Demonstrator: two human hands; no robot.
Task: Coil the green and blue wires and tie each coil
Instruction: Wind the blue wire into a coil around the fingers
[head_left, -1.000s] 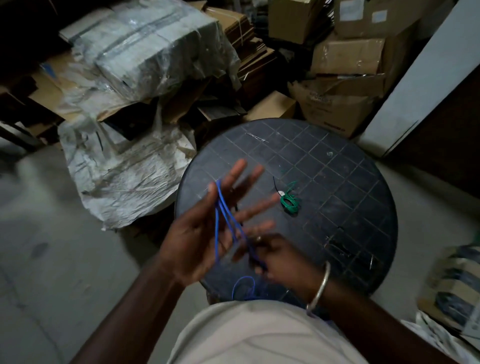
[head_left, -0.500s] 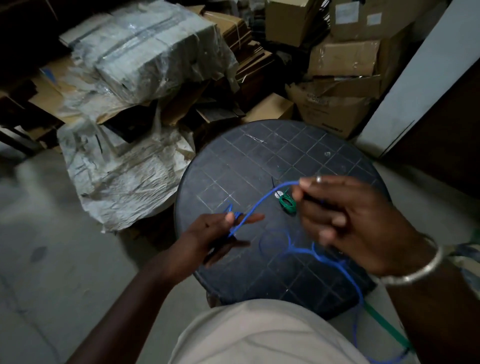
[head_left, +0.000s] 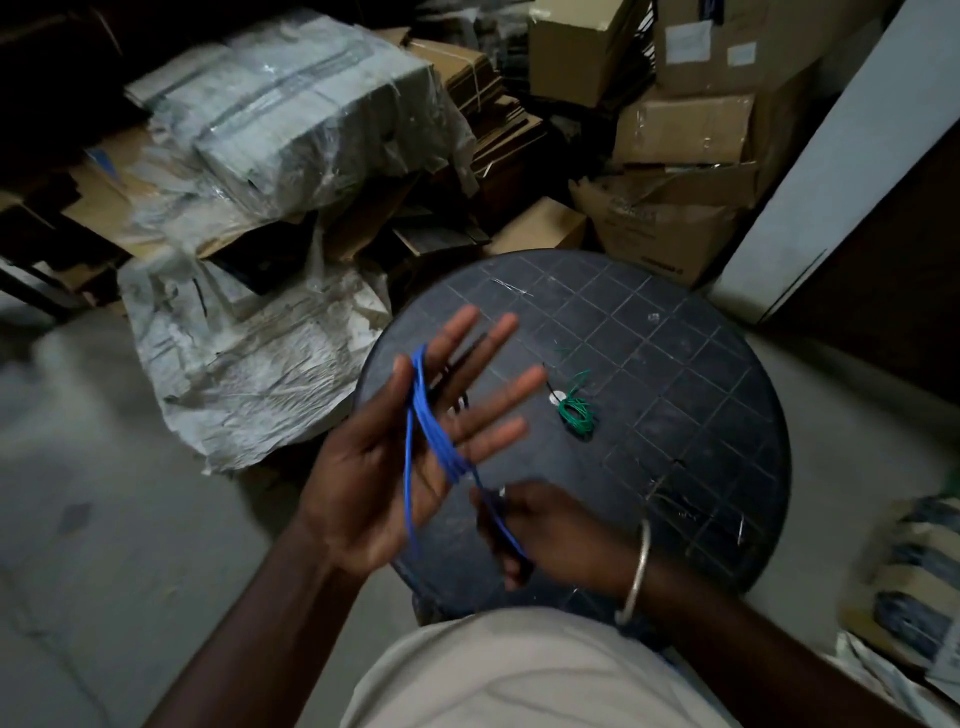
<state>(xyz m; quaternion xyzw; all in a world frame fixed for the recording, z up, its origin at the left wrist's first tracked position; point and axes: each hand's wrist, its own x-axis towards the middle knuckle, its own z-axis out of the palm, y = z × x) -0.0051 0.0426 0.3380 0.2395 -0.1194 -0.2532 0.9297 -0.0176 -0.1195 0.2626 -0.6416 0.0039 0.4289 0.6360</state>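
Note:
My left hand (head_left: 415, 447) is held flat, palm up, fingers spread, over the left edge of a round black stool top (head_left: 675, 395). Several turns of the blue wire (head_left: 431, 431) run around its palm and fingers. My right hand (head_left: 550, 535), with a metal bangle on the wrist, sits just below and to the right, pinching the free length of the blue wire that leads off the wraps. The green wire (head_left: 576, 410) lies as a small tied coil on the stool top, right of my left fingertips and apart from both hands.
Cardboard boxes (head_left: 680, 130) are stacked behind the stool. Plastic-wrapped bundles (head_left: 291, 119) and crumpled sheeting (head_left: 239, 364) lie to the left on the concrete floor. A white panel (head_left: 841, 171) leans at the right. More packages (head_left: 914, 571) sit at the lower right.
Half a second ago my right hand was up near the green coil pulling the blue wire out; it has swung down below my left hand, which has opened flat with another turn on it.

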